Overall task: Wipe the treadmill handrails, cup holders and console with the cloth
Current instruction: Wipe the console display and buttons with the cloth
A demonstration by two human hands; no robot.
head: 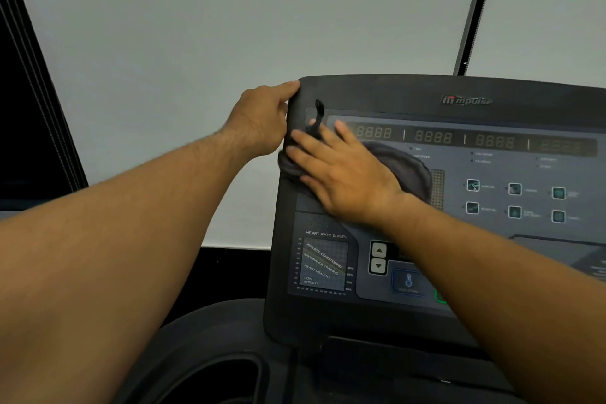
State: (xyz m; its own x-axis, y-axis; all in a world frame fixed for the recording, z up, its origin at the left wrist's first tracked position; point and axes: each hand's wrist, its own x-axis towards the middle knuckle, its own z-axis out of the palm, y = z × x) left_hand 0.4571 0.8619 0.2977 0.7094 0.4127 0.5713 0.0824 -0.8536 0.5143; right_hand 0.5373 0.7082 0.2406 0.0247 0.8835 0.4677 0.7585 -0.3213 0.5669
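On console, right hand flat atop cloth.

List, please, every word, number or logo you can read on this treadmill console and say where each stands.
"impulse": brand logo on the console's top band.
"8888": three display windows; a fourth is too dim.
"HEART RATE ZONES": chart heading.
"ATHLETIC CONDITIONING", "ENDURANCE TRAINING", "HEART HEALTHY", "LOW INTESITY": chart bands.
Button labels and chart figures: too blurred.
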